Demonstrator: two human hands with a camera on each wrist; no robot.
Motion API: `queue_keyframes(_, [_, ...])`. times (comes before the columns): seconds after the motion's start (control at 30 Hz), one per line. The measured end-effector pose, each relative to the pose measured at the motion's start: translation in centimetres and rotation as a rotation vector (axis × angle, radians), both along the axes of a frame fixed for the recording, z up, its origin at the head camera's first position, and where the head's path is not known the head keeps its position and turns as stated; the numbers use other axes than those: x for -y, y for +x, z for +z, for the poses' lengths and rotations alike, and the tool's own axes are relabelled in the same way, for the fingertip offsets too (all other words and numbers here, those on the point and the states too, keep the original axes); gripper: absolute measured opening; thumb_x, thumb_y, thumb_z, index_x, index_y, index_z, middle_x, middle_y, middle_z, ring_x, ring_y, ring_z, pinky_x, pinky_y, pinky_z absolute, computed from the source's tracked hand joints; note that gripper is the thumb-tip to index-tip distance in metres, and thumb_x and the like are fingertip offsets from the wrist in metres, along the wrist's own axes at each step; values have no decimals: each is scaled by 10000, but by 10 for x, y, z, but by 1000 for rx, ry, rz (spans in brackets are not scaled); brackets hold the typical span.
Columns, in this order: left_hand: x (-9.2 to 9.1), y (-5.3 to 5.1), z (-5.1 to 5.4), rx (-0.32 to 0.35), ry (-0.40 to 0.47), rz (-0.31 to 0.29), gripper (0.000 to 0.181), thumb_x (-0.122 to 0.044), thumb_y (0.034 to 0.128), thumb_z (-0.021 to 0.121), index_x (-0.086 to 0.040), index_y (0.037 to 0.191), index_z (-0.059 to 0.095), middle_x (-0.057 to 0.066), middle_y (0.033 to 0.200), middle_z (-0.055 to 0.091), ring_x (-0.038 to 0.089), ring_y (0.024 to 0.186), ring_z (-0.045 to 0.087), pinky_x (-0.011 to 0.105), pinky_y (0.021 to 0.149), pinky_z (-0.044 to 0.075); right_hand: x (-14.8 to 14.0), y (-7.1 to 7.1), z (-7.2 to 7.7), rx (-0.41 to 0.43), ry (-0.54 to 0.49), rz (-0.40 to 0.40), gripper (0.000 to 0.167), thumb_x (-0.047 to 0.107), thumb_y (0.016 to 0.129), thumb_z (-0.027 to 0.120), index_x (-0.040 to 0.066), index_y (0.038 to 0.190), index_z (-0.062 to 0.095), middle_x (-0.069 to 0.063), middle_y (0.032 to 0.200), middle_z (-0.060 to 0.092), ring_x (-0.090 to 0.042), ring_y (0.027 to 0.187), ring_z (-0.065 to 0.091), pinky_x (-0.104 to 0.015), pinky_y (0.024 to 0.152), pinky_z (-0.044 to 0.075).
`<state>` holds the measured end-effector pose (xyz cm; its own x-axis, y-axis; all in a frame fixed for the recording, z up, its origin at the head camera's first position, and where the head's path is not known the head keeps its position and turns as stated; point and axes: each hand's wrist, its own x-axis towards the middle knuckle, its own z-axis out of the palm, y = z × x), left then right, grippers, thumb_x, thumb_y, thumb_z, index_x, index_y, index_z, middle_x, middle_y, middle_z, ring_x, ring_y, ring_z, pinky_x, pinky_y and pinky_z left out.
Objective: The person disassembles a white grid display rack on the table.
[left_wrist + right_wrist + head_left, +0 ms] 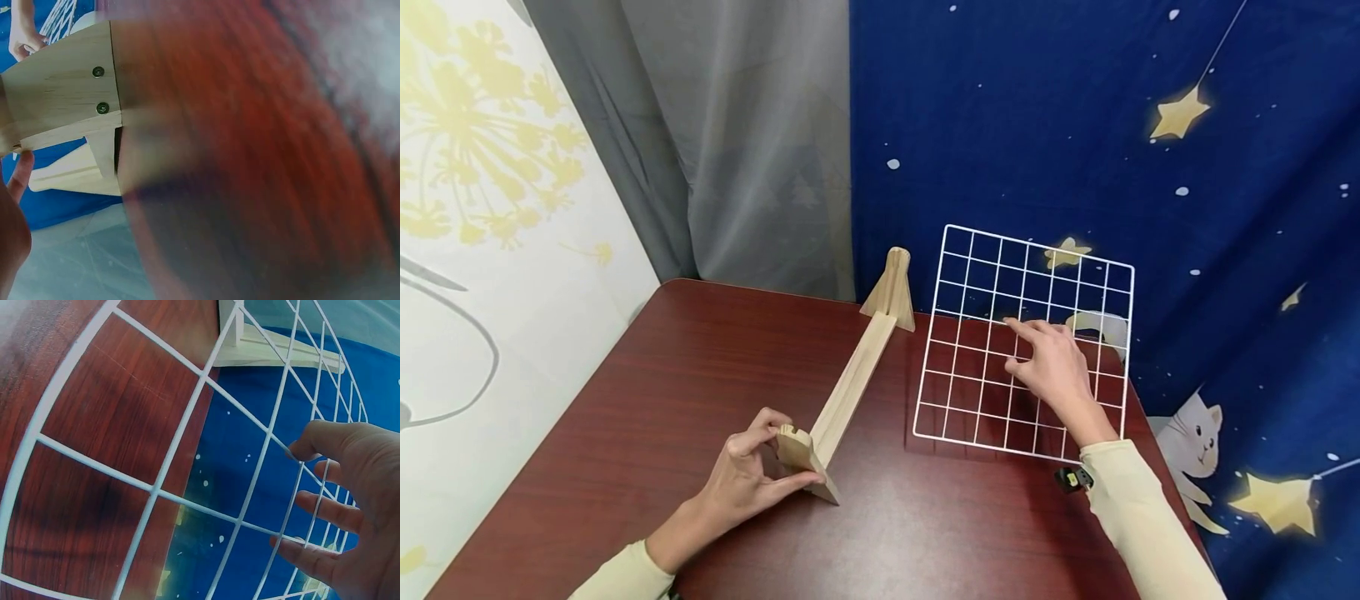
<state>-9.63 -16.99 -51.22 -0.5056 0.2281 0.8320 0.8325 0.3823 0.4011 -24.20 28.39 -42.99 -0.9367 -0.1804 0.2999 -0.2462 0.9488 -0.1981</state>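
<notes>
My left hand (745,471) pinches the near upright of a pale wooden stand (857,383), thumb on one side and fingers on the other. A long flat bar joins that upright to a matching far upright (891,287). In the left wrist view, two screws show on the near upright (59,87). My right hand (1052,367) holds a white wire grid panel (987,351) by its inner wires, to the right of the stand. The panel is tilted, its upper part in front of the curtain. In the right wrist view, wires of the grid (154,489) cross before several fingers (331,512).
The stand rests on a dark red-brown wooden table (700,358). Behind the table hang a grey curtain (760,150) and a blue curtain (1015,108) with stars. A white patterned surface (497,275) lies along the left side.
</notes>
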Motion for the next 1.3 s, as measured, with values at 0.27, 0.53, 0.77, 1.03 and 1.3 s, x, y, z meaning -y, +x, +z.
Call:
queue_keyframes(0.27, [-4, 5, 4, 17, -13, 20, 639, -505, 852, 864, 29, 963, 530, 72, 995, 640, 2, 614, 532, 83, 524, 462, 2, 1, -6, 65, 12, 36, 702, 273, 809, 842, 197, 1474, 631, -190, 1402, 663, -497, 1216, 568, -644, 963, 530])
queue_keyframes(0.53, [-7, 8, 6, 32, -4, 23, 618, -481, 856, 870, 22, 917, 515, 64, 994, 629, -57, 541, 505, 38, 464, 431, 8, 3, -7, 90, 27, 46, 688, 295, 810, 833, 206, 1465, 640, -193, 1392, 671, -494, 1140, 580, -625, 888, 550])
queue_keyframes(0.77, [-11, 10, 7, 67, 22, 19, 580, -461, 859, 870, 11, 902, 535, 62, 996, 621, -28, 479, 532, 58, 430, 442, 15, 5, -11, 111, 43, 65, 692, 305, 805, 842, 228, 1463, 643, -180, 1354, 690, -475, 1101, 602, -604, 856, 566])
queue_keyframes(1.03, [-10, 10, 7, 73, 7, 45, 563, -492, 869, 848, -11, 913, 558, 56, 996, 630, 2, 454, 544, 31, 443, 432, 27, 8, -21, 178, 60, 118, 685, 305, 797, 865, 207, 1444, 665, -170, 1315, 720, -434, 1032, 674, -573, 856, 585])
queue_keyframes(1.3, [-10, 10, 9, 109, -20, 98, 548, -528, 859, 846, -50, 924, 587, 22, 1001, 627, 9, 449, 519, 31, 448, 423, 39, 15, -29, 206, 67, 141, 662, 318, 786, 873, 209, 1414, 691, -154, 1283, 736, -386, 1058, 716, -534, 847, 612])
